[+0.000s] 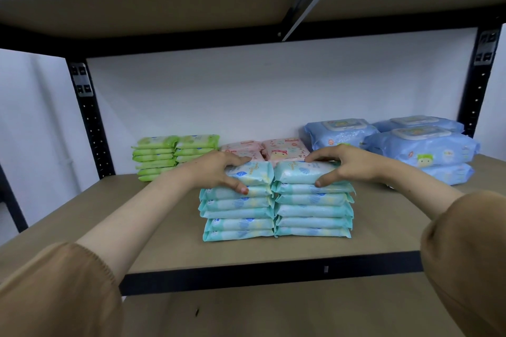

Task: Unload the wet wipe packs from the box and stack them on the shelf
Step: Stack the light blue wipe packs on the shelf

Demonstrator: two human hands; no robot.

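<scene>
Two teal plastic wipe packs gripped singly: left hand, right hand; pink packs half hidden; tan board shelf, white wall.

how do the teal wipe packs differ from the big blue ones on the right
The teal packs are slim, lidless and stacked in two columns; the blue packs are bulkier, with flip lids. The left hand and right hand grip the top teal packs; the blue packs are untouched. Both sit on the shelf.
</scene>
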